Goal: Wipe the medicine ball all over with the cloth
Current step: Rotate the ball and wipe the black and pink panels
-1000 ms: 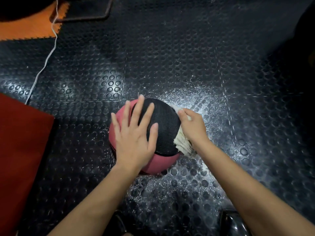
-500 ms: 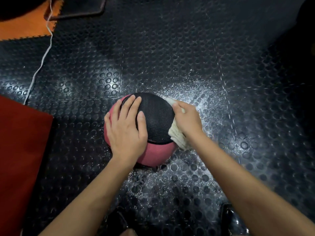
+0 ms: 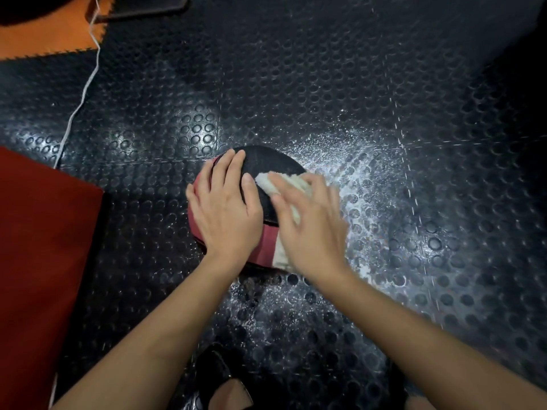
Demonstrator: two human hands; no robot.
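Pink-and-black ball (image 3: 266, 170) on studded rubber floor (image 3: 325, 84), near the feet. Left hand (image 3: 226, 211) laid flat over its top-left, fingers straight, pressing to steady rather than gripping. Right hand (image 3: 310, 229) blurred, spread over a pale cloth (image 3: 281, 184) on the ball's right side; seems to press the cloth with fairly straight fingers, though blur hides any thumb pinch. White specks and a wet-looking sheen on the floor to the right of the ball.

Risks, as a judgement: ball could roll or skid away leftward under a hard stroke, held only by a flat palm on a slick-looking floor. Cloth could slip from under the fingers and bunch, leaving bare skin rubbing. Underside and the patch under the left hand likely to be missed unless the ball gets turned. Red mat (image 3: 44, 261) and white cord (image 3: 80, 99) well apart, no hazard.
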